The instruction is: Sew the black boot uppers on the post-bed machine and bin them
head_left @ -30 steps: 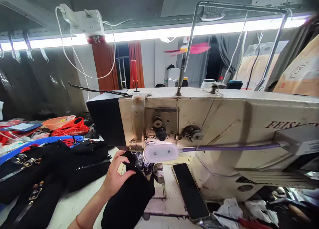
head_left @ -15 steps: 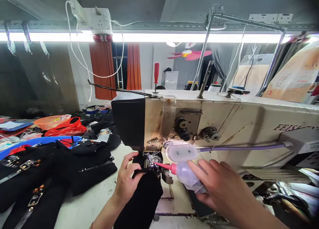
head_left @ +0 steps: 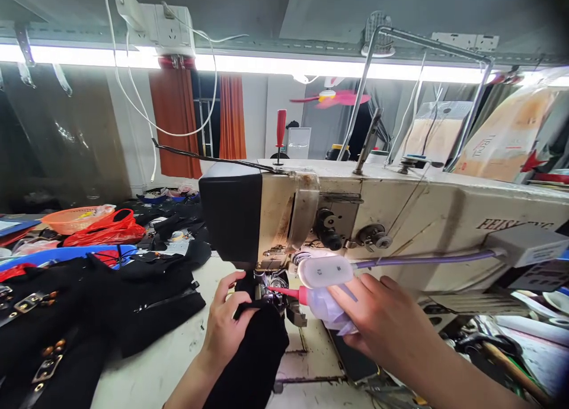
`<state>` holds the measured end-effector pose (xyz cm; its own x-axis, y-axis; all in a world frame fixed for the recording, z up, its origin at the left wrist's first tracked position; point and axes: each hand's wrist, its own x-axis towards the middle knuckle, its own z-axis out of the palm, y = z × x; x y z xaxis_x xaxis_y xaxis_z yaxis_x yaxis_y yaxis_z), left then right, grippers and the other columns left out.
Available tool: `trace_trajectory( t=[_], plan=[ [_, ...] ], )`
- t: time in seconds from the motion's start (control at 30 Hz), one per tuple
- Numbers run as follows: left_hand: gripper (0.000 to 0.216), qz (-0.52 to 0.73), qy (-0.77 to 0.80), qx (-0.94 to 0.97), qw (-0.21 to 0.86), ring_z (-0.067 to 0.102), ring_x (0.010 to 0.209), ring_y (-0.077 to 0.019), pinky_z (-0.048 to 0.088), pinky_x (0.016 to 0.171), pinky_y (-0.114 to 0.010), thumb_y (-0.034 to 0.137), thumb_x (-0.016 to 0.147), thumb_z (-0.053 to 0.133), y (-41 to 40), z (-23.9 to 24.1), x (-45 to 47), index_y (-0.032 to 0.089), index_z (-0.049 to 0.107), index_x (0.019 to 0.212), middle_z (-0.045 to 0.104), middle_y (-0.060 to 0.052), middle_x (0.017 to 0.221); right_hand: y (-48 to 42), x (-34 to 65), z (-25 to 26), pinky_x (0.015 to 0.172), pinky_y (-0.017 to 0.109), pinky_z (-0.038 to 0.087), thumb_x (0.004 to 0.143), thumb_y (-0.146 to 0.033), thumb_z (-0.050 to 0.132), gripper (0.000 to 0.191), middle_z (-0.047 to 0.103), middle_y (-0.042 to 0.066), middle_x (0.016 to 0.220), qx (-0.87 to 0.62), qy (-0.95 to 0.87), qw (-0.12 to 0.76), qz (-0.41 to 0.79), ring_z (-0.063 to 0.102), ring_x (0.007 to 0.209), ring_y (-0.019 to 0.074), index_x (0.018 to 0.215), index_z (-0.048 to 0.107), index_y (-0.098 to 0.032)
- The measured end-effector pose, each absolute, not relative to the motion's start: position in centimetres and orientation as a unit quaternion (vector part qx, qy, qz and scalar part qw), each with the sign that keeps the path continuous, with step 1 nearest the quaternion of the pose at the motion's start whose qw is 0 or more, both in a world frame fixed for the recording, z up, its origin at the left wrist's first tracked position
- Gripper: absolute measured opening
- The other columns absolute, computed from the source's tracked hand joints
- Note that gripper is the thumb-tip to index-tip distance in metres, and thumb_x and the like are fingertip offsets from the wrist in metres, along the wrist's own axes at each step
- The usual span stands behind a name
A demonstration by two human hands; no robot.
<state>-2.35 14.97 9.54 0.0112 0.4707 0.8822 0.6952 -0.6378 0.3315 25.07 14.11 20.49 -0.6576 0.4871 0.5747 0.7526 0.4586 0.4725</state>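
A cream sewing machine [head_left: 400,219] fills the middle of the head view. My left hand [head_left: 224,326] grips a piece of black fabric [head_left: 255,361] right under the needle area [head_left: 269,287], fingers curled on its top edge. My right hand [head_left: 386,329] squeezes a soft clear bottle with a pink nozzle [head_left: 317,302]. The nozzle tip points left and reaches the needle area. A small white lamp on a purple gooseneck [head_left: 320,271] hangs just above the bottle.
Black garments with metal buckles [head_left: 66,326] are heaped on the white table [head_left: 151,367] at the left. Behind them lie a blue tray rim [head_left: 66,253], a red bag [head_left: 104,228] and an orange basket [head_left: 73,217]. Tools and rags clutter the lower right [head_left: 502,344]. A red-handled screwdriver [head_left: 280,133] stands on the machine.
My right hand came in from the right with the bottle and set its pink nozzle at the needle area. My left hand kept its hold on the black fabric.
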Motion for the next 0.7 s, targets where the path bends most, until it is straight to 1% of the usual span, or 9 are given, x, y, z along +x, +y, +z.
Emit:
trace_trajectory(
  t=[0.1,0.2,0.37,0.43,0.5,0.57,0.63,0.7],
  plan=[
    [0.016,-0.567,-0.416,-0.704,0.099,0.057,0.113,-0.0215,0.052,0.089,-0.034,0.008,0.082,0.063,15.0,9.5,-2.4,0.022,0.053,0.082,0.054,-0.008,0.120,14.1,25.3,20.2,0.061,0.033,0.026,0.044,-0.020,0.076,0.041,0.055,-0.003,0.066,-0.381,-0.828,0.187,-0.366,0.047,0.063,0.0186,0.080,0.057,-0.026],
    [0.016,-0.565,-0.416,-0.705,0.100,0.057,0.114,-0.0221,0.052,0.091,-0.036,0.009,0.081,0.064,15.1,9.3,-2.5,0.021,0.053,0.082,0.053,-0.008,0.122,14.2,25.7,19.9,0.059,0.033,0.026,0.047,-0.022,0.077,0.033,0.056,-0.002,0.066,-0.402,-0.827,0.174,-0.354,0.048,0.062,0.0185,0.073,0.056,-0.025],
    [0.014,-0.550,-0.414,-0.718,0.098,0.057,0.113,-0.0223,0.051,0.092,-0.038,0.012,0.082,0.064,14.9,9.6,-2.7,0.022,0.054,0.084,0.054,-0.009,0.121,14.4,26.0,19.8,0.059,0.032,0.030,0.050,-0.022,0.074,0.034,0.059,-0.001,0.070,-0.406,-0.838,0.161,-0.326,0.052,0.063,0.0192,0.082,0.061,-0.025],
    [0.013,-0.537,-0.420,-0.725,0.094,0.056,0.113,-0.0231,0.051,0.092,-0.039,0.016,0.082,0.065,14.9,9.9,-2.9,0.022,0.054,0.084,0.054,-0.010,0.120,14.6,26.0,19.8,0.059,0.032,0.033,0.053,-0.022,0.072,0.029,0.060,0.000,0.071,-0.423,-0.846,0.146,-0.291,0.056,0.065,0.0209,0.080,0.062,-0.025],
    [0.010,-0.517,-0.428,-0.736,0.087,0.056,0.113,-0.0241,0.051,0.092,-0.041,0.019,0.084,0.064,15.1,10.2,-3.3,0.022,0.055,0.085,0.055,-0.011,0.120,14.7,26.2,19.5,0.061,0.033,0.038,0.057,-0.023,0.069,0.027,0.062,0.001,0.075,-0.453,-0.852,0.137,-0.223,0.059,0.070,0.0231,0.085,0.065,-0.024],
    [0.005,-0.495,-0.434,-0.747,0.087,0.056,0.112,-0.0250,0.051,0.092,-0.043,0.023,0.086,0.061,15.3,10.4,-4.0,0.021,0.057,0.087,0.055,-0.011,0.120,14.3,27.0,18.7,0.068,0.034,0.044,0.062,-0.023,0.066,0.036,0.066,0.003,0.084,-0.487,-0.851,0.156,-0.119,0.062,0.078,0.0247,0.098,0.066,-0.023],
    [0.005,-0.481,-0.434,-0.755,0.098,0.058,0.110,-0.0260,0.052,0.090,-0.043,0.027,0.086,0.060,15.6,10.3,-4.9,0.022,0.060,0.087,0.056,-0.010,0.117,13.1,28.5,17.5,0.077,0.035,0.048,0.062,-0.023,0.065,0.049,0.069,0.006,0.097,-0.522,-0.829,0.201,0.012,0.064,0.088,0.0251,0.111,0.064,-0.021],
    [0.010,-0.482,-0.420,-0.761,0.112,0.061,0.102,-0.0265,0.055,0.083,-0.042,0.035,0.084,0.062,15.9,10.3,-5.7,0.025,0.063,0.087,0.059,-0.007,0.109,11.1,30.8,15.9,0.084,0.033,0.049,0.061,-0.022,0.068,0.058,0.069,0.008,0.108,-0.546,-0.783,0.257,0.150,0.064,0.096,0.0255,0.118,0.062,-0.019]
  ],
)
